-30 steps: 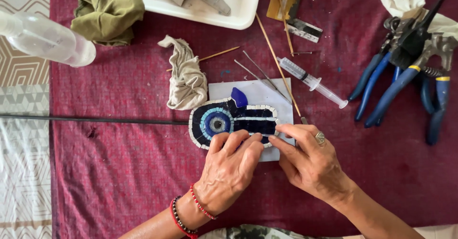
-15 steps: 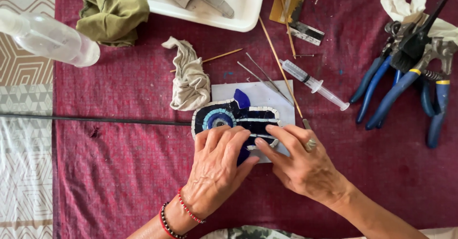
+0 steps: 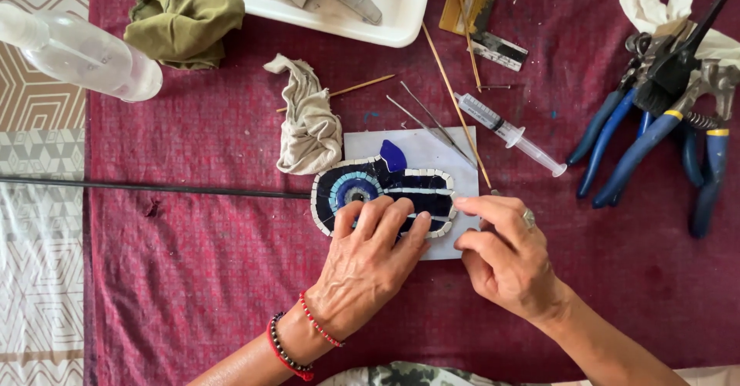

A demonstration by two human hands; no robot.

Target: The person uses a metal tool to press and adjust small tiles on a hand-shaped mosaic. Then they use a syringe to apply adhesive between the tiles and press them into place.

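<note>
Left hand (image 3: 370, 259) lies flat, fingers spread loosely over the lower edge of the mosaic piece (image 3: 383, 192), pressing it, gripping nothing. Right hand (image 3: 505, 259) is at the mosaic's 3 o'clock end, thumb and forefinger pinched close at the rim; cannot tell if a tile is between them. Mosaic sits on a white sheet (image 3: 432, 148) mid-table on the maroon cloth (image 3: 193, 278). Crumpled rag (image 3: 308, 120) at 10 o'clock, syringe (image 3: 509, 133) at 2 o'clock, blue pliers (image 3: 617, 147) further out at 3 o'clock.
</note>
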